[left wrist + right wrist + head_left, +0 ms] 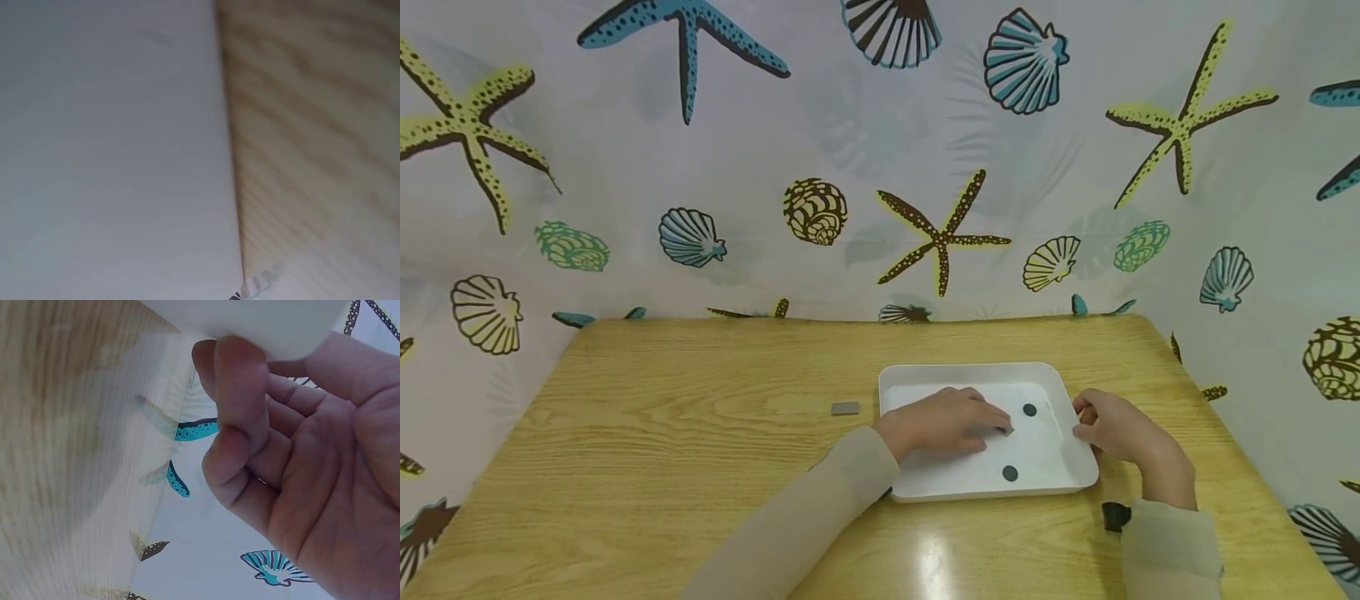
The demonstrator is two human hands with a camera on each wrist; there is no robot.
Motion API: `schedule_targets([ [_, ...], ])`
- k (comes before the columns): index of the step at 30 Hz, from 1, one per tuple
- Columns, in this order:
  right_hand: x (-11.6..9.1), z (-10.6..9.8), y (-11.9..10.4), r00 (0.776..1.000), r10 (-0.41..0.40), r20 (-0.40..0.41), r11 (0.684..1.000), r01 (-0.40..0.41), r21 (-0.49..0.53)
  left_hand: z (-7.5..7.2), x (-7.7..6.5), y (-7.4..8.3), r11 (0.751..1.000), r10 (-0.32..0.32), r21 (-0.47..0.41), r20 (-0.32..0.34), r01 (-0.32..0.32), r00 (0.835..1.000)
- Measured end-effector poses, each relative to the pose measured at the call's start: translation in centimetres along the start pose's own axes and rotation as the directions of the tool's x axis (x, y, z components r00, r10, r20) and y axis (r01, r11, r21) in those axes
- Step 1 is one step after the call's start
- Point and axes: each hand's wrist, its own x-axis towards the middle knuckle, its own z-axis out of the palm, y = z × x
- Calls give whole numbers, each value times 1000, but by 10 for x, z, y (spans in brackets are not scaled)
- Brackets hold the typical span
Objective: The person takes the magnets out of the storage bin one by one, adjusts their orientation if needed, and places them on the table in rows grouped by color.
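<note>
A white rectangular tray (1052, 450) sits on the wooden table. My left hand (942, 421) reaches over its left side, palm down, with fingertips touching a small grey piece (1007, 431) inside; the thumb lies apart from that piece. Two dark round discs (1029, 410) lie on the tray floor, one farther back, one nearer the front. At the right wall of the tray, my right hand (1116, 423) grips the rim; the right wrist view shows curled fingers (240, 381) against the tray's edge (262, 325). The left wrist view shows only the pale tray wall (119, 150), no fingers.
To the left of the tray, a flat grey rectangle (845, 408) lies on the wooden table (662, 433). A white curtain (737, 167) printed with shells and starfish hangs behind the table and along its right side.
</note>
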Motion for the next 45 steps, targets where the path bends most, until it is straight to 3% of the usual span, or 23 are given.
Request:
schedule_targets([
  [5,0,-1,-1,1000,-7,-2,1000,7,0,-2,2,1,999,18,29,-34,-17,999],
  [13,-1,-1,-2,1000,0,1,1000,0,8,-2,0,1,999,41,4,-91,-41,995],
  [27,-2,0,-2,1000,22,8,1000,-22,19,-1,0,-3,995,-90,-43,-128,86,988],
  [45,-1,-1,2,1000,19,16,1000,-19,21,1,8,-2,957,-271,-119,-47,264,962],
])
